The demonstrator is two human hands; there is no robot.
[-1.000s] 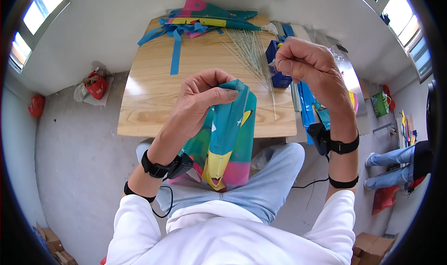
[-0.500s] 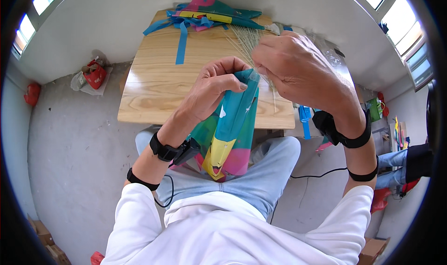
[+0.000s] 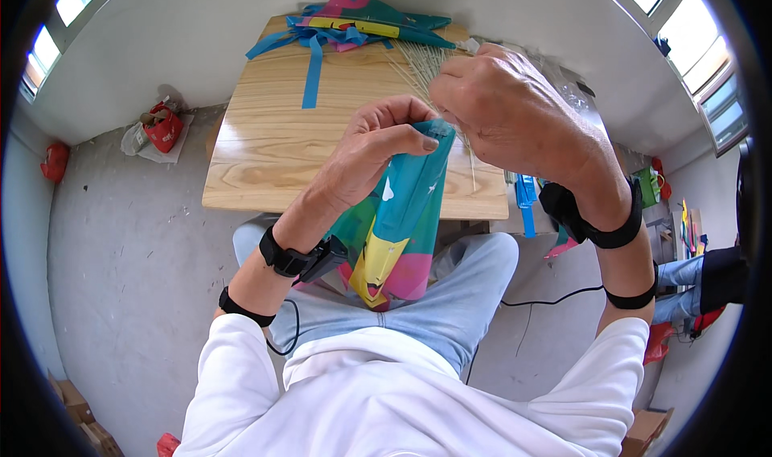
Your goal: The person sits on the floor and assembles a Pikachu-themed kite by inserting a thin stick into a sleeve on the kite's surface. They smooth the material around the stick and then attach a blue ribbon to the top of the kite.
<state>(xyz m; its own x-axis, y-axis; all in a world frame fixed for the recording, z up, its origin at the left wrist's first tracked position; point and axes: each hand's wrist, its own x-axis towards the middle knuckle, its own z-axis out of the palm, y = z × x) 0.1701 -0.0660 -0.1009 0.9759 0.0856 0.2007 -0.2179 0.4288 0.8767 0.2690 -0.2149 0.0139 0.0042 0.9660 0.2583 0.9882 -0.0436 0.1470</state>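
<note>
Wooden table (image 3: 265, 168) on grey floor, upper centre; both hands, left hand (image 3: 378, 147) and right hand (image 3: 507, 107), pinch-closed on folded teal kite (image 3: 398, 224), now nearer the camera than 0.5 s ago.

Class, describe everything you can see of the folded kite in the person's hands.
The folded kite looks like thin, glossy plastic sheet, mostly teal with yellow, pink and green panels and small white marks. It hangs upright, gathered narrow at the top, its lower end over the lap. The left hand pinches its top edge; the right hand meets the same tip.
</note>
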